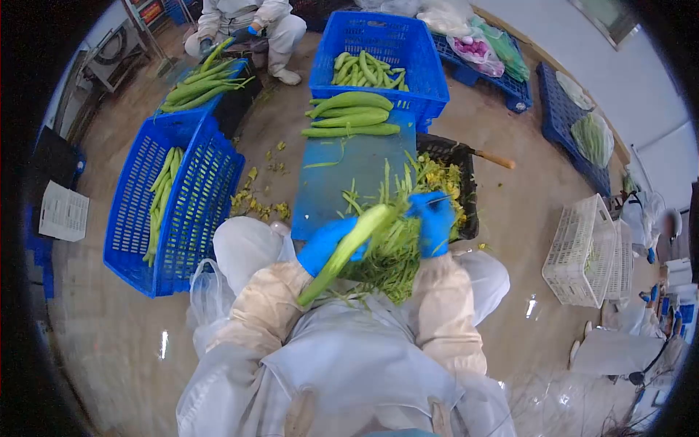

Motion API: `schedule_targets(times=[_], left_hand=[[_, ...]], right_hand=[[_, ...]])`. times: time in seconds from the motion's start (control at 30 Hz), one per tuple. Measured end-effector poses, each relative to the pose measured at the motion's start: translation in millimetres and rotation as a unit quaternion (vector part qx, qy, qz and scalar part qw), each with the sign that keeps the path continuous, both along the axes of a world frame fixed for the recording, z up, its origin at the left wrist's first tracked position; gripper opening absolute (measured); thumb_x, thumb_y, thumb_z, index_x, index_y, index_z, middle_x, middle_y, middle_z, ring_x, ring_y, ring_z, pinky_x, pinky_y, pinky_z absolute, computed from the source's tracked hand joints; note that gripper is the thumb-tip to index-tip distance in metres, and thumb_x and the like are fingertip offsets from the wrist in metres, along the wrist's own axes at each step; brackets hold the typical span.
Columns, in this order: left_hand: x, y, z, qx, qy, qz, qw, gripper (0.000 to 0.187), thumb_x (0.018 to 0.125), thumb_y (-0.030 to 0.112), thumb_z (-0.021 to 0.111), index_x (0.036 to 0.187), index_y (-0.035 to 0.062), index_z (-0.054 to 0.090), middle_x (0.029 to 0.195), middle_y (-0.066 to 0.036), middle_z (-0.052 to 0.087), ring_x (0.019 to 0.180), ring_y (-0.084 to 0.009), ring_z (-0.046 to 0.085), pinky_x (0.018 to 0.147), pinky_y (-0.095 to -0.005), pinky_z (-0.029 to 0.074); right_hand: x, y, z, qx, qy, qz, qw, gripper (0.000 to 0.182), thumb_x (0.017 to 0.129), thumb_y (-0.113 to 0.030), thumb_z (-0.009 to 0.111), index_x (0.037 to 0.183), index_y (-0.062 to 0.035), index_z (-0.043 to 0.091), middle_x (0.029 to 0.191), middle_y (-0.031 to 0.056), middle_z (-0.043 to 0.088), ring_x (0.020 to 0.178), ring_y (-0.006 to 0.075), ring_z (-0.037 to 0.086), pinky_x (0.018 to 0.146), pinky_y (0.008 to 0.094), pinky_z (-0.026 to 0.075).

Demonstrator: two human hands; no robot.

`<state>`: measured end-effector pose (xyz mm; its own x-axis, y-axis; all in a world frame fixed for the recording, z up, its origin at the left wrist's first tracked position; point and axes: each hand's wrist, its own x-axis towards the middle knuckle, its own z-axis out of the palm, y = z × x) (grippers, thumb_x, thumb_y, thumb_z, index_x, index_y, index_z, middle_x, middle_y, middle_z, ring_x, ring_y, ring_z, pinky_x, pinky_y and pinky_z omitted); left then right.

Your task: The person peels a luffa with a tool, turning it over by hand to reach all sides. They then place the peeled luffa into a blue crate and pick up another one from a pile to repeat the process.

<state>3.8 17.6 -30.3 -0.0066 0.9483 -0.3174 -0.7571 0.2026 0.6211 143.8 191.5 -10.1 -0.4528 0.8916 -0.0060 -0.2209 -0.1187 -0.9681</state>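
Note:
My left hand (329, 244) in a blue glove is closed around a long green luffa gourd (349, 247), which slants from lower left to upper right and is pale where the skin is off. My right hand (431, 222), also gloved in blue, is closed on a thin dark tool (440, 199) at the gourd's far end; its kind is mostly hidden. Green peelings (393, 269) heap up below and between both hands. Several whole gourds (353, 115) lie across the far end of the blue board (320, 186) in front of me.
A black crate (468, 211) with peelings and a wooden handle (495, 159) stands right of the board. Blue crates (435, 108) (193, 218) hold more gourds ahead and left. White crates (575, 255) stand at right. Another person (251, 22) handles gourds at the upper left.

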Motion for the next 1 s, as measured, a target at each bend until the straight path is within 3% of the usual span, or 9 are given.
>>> schedule_targets(times=[0.13,0.3,0.33,0.43,0.57,0.67,0.87,0.93,1.0], left_hand=[[5,2,6,-0.044,-0.018,0.05,0.998,0.042,0.088,0.036,0.044,0.112,0.0014,0.049,0.092,-0.01,0.058,0.073,-0.0165,0.057,0.063,-0.0274,0.048],[-1,11,2,-0.1,-0.025,0.127,0.986,0.042,0.088,0.037,0.044,0.11,0.0025,0.053,0.09,-0.008,0.059,0.076,-0.0141,0.057,0.066,-0.0263,0.048],[0,10,5,-0.096,-0.017,0.113,0.989,0.041,0.088,0.038,0.045,0.11,0.0031,0.053,0.089,-0.007,0.059,0.074,-0.0135,0.057,0.064,-0.0262,0.048],[6,6,-3,-0.086,-0.005,0.104,0.991,0.039,0.087,0.038,0.046,0.106,0.0044,0.054,0.083,-0.006,0.058,0.064,-0.0132,0.054,0.056,-0.0258,0.045],[7,0,-3,-0.069,-0.066,0.024,0.995,0.038,0.087,0.038,0.047,0.102,0.0041,0.053,0.08,-0.006,0.056,0.063,-0.0137,0.051,0.055,-0.025,0.044],[6,0,4,-0.035,-0.067,0.011,0.997,0.039,0.086,0.038,0.047,0.105,0.0037,0.052,0.082,-0.007,0.056,0.064,-0.0139,0.051,0.055,-0.0249,0.044],[-1,15,-1,-0.086,-0.001,0.112,0.99,0.042,0.088,0.037,0.045,0.108,0.002,0.052,0.092,-0.01,0.06,0.07,-0.0127,0.057,0.063,-0.0263,0.049],[-1,9,-2,-0.04,0.1,0.151,0.983,0.041,0.088,0.037,0.045,0.107,0.0022,0.053,0.088,-0.009,0.06,0.067,-0.0123,0.057,0.057,-0.0246,0.048],[-11,4,-17,-0.016,0.081,-0.023,0.996,0.04,0.087,0.037,0.046,0.104,0.0022,0.054,0.083,-0.008,0.059,0.068,-0.0117,0.056,0.054,-0.0243,0.046]], right_hand=[[15,18,6,0.026,0.029,-0.05,0.998,0.011,0.073,-0.004,0.064,0.075,-0.0012,0.054,0.07,0.0098,0.059,0.055,0.0154,0.056,0.053,0.0263,0.047],[9,-92,5,-0.067,-0.007,0.248,0.966,0.014,0.072,-0.001,0.065,0.08,-0.0009,0.054,0.08,0.0088,0.059,0.067,0.0141,0.057,0.059,0.0256,0.048],[5,-103,6,-0.011,0.01,0.255,0.967,0.014,0.073,-0.002,0.065,0.081,-0.001,0.053,0.077,0.0082,0.059,0.064,0.0143,0.057,0.058,0.0256,0.048],[-6,-80,2,-0.07,-0.043,0.249,0.965,0.014,0.073,-0.002,0.065,0.079,-0.0014,0.053,0.073,0.0075,0.059,0.06,0.0137,0.057,0.056,0.0257,0.047],[-8,-4,-7,0.004,0.012,0.015,1.0,0.012,0.073,-0.003,0.064,0.076,-0.0022,0.052,0.07,0.008,0.059,0.054,0.0148,0.055,0.053,0.0268,0.047],[4,25,-11,0.002,0.01,-0.024,1.0,0.011,0.074,-0.003,0.064,0.075,-0.0018,0.053,0.071,0.0085,0.059,0.054,0.0159,0.055,0.053,0.0272,0.047],[4,-96,-1,0.024,-0.036,0.274,0.961,0.019,0.073,-0.001,0.065,0.09,0.0012,0.057,0.078,0.0079,0.06,0.067,0.0153,0.059,0.055,0.0267,0.05],[-1,-90,3,-0.035,-0.049,0.248,0.967,0.016,0.073,-0.002,0.066,0.086,0.0005,0.056,0.075,0.0072,0.059,0.064,0.0152,0.059,0.055,0.0268,0.049],[-2,-53,8,-0.053,-0.025,0.138,0.989,0.015,0.071,-0.004,0.067,0.078,-0.0016,0.055,0.068,0.0062,0.058,0.058,0.014,0.056,0.055,0.0264,0.047]])
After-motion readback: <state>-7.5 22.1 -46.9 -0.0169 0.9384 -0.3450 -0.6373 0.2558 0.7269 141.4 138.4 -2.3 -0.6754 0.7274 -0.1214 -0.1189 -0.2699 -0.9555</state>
